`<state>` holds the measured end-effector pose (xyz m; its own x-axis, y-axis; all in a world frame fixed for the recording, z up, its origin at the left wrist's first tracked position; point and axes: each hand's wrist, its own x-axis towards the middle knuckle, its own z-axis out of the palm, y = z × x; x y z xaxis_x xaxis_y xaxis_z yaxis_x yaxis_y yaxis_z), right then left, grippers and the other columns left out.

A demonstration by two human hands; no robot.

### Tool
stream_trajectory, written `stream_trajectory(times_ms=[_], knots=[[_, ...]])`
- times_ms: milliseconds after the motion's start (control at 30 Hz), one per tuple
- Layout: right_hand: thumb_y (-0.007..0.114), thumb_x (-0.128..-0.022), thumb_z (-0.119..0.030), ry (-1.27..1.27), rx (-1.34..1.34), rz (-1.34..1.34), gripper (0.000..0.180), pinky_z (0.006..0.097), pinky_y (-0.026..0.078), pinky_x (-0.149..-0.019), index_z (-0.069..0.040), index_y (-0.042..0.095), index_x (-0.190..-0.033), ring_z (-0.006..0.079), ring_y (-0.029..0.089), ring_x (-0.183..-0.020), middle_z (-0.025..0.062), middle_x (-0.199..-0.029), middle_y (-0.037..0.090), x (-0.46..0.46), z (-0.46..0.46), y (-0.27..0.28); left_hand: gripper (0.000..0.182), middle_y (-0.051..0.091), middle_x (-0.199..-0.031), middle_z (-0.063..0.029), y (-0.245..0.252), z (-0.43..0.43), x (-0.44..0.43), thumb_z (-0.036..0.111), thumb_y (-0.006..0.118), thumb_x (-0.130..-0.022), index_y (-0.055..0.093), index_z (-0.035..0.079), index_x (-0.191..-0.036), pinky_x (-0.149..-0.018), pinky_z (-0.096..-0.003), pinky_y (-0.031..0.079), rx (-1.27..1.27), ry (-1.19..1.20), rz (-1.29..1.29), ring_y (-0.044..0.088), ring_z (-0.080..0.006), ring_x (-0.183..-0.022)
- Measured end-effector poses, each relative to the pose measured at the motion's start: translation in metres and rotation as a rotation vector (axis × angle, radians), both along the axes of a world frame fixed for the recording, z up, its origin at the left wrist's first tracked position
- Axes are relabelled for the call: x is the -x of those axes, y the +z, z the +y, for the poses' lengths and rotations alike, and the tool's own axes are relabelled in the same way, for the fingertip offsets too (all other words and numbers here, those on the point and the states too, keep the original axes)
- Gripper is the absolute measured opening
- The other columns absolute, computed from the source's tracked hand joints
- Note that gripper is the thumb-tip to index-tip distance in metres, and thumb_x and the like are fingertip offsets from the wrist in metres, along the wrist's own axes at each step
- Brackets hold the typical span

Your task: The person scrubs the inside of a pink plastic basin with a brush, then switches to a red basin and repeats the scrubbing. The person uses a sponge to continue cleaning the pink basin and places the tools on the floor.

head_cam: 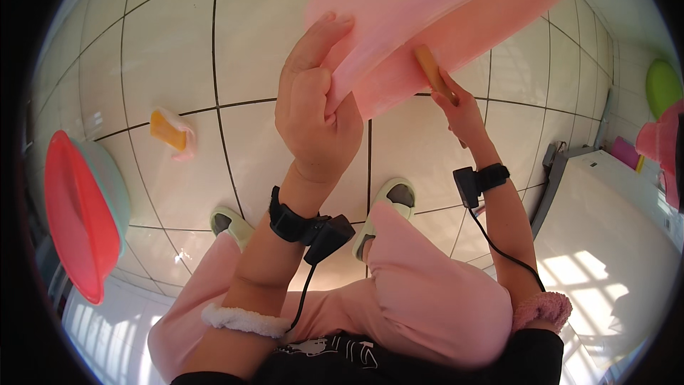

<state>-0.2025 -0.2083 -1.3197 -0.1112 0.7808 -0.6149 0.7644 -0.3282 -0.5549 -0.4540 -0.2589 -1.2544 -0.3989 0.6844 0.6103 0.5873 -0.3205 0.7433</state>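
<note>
A large pink plastic basin (374, 5) is tilted on its side above the floor, its mouth facing down and to the right. My left hand (320, 91) grips its near rim, with the thumb side hidden behind the plastic. In my right hand (462, 104) is a brush with a wooden back (429, 64), held at the basin's inner wall. The bristles are hidden from this angle, so I cannot tell if they touch the wall.
On the tiled floor (165, 69) lies an orange bar of soap (168, 129) on a crumpled wrapper. A red basin (80, 214) stands at the left, against a pale green basin (109, 187). A white appliance (598, 208) rises on the right. My feet wear green slippers (398, 190).
</note>
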Motion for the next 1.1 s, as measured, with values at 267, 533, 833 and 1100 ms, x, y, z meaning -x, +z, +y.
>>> stream_trajectory(times_ms=[267,533,833,1100], knots=[[0.063,-0.098,-0.029,-0.016,0.219,-0.002,0.059,0.0274,0.047,-0.053,-0.020,0.042,-0.153,0.0087,0.045,-0.054,-0.0018,-0.069,0.052,0.000,-0.012,-0.002,0.020,0.064,-0.126,-0.0279,0.000,-0.001,0.001,-0.021,0.046,-0.078,0.043,-0.002,-0.084,-0.079,-0.0259,0.052,0.038,0.002,0.036,0.068,-0.0243,-0.100],[0.065,-0.097,-0.033,-0.078,0.363,0.344,0.060,0.0268,0.042,-0.046,-0.024,0.044,-0.152,0.0072,0.041,-0.048,-0.0037,-0.062,0.043,0.017,-0.029,0.000,0.020,0.063,-0.127,-0.0279,-0.004,-0.002,-0.001,-0.020,0.047,-0.080,0.043,-0.001,-0.085,-0.078,-0.0258,0.052,0.056,0.014,0.014,0.068,-0.0234,-0.098],[0.063,-0.098,-0.033,-0.071,0.298,0.343,0.060,0.0268,0.041,-0.047,-0.021,0.042,-0.153,0.0076,0.041,-0.049,-0.0039,-0.061,0.041,0.007,-0.024,-0.005,0.018,0.062,-0.129,-0.0265,-0.009,-0.007,-0.005,-0.018,0.051,-0.081,0.045,-0.001,-0.087,-0.078,-0.0260,0.052,0.049,-0.035,0.032,0.067,-0.0236,-0.102],[0.061,-0.100,-0.028,-0.011,-0.189,0.078,0.057,0.0230,0.036,-0.042,-0.025,0.041,-0.153,0.0044,0.036,-0.046,-0.0065,-0.060,0.043,-0.006,-0.015,-0.017,0.019,0.062,-0.129,-0.0253,-0.011,-0.007,-0.009,-0.017,0.052,-0.081,0.046,-0.001,-0.087,-0.072,-0.0262,0.051,0.005,0.017,-0.007,0.067,-0.0216,-0.095]])
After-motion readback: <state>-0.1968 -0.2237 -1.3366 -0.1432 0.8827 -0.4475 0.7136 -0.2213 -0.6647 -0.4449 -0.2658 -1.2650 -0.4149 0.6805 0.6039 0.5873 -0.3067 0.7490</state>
